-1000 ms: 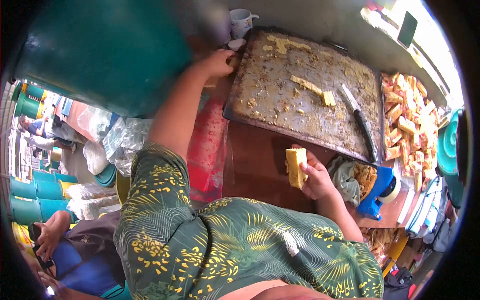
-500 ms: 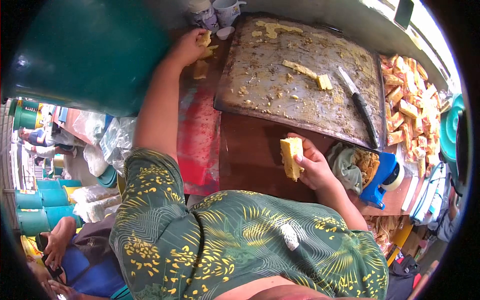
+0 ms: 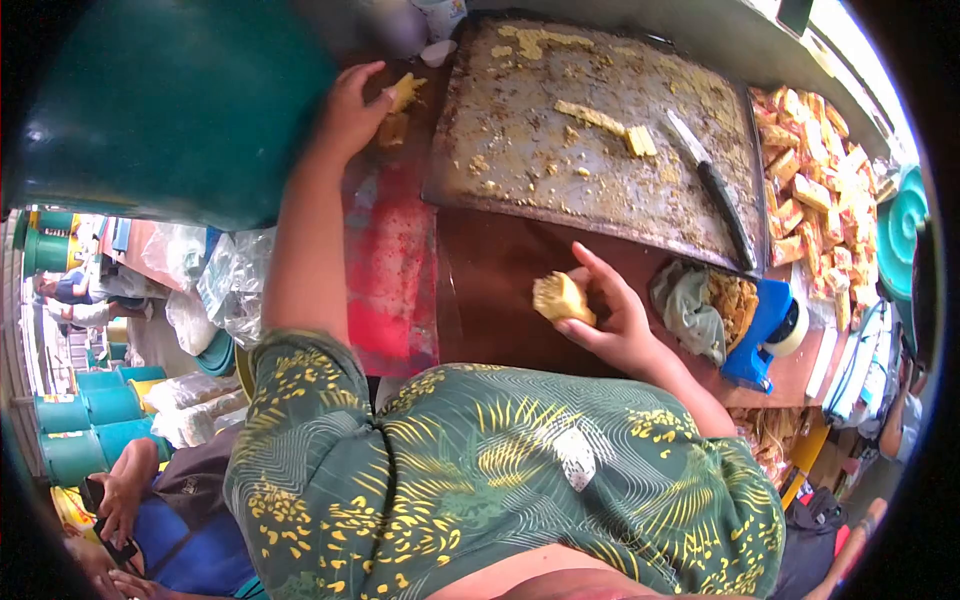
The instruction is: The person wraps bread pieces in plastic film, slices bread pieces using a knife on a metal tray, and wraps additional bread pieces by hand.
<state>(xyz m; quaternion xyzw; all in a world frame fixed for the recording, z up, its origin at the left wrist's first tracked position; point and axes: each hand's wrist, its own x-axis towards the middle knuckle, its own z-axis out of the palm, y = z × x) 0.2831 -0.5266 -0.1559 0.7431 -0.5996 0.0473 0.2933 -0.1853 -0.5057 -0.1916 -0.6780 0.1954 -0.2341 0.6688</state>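
My left hand is at the upper left with its fingers apart, just beside yellow cake pieces lying on the table. A smaller flat brown piece lies below them. In front of my body, my right hand holds a yellow cake block with one end turned toward the camera. Beyond it lies a worn metal tray with crumbs, a thin strip, a small cut block and a black-handled knife.
Many wrapped pieces are piled right of the tray. A blue tape dispenser and a grey cloth bag stand at the near right. A large green container fills the upper left. Another person's hands show at the lower left.
My left hand has let go of the yellow piece, and its fingers have spread. In my right hand, the cake block has tilted so that its end shows. The camera view has shifted slightly.
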